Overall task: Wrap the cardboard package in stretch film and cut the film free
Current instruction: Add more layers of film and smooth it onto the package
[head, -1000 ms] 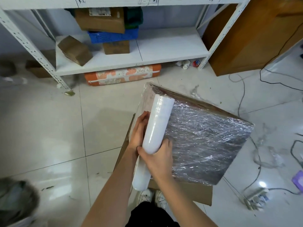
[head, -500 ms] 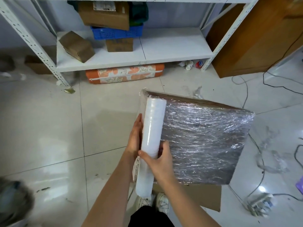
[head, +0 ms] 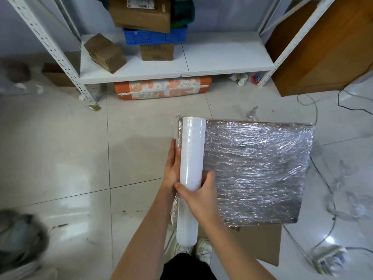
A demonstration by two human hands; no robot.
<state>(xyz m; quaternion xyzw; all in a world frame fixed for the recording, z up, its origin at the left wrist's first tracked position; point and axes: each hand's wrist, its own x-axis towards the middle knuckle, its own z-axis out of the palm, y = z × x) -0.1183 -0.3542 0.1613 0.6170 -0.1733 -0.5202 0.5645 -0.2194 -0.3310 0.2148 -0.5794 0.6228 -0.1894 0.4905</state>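
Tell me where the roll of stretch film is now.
In the head view, the stretch film roll lies along the wrapped package's left edge, gripped by the right hand, left hand beside it.

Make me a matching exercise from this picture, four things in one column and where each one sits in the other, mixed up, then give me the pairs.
Things:
1. film roll
2. blue crate
3. orange bag
4. wrapped package

Places:
A. on the floor under the bottom shelf
B. on the shelf, beneath a cardboard box
C. gripped by the right hand along the package's left edge
D. held up above the floor, right of the roll

Pairs: 1-C, 2-B, 3-A, 4-D
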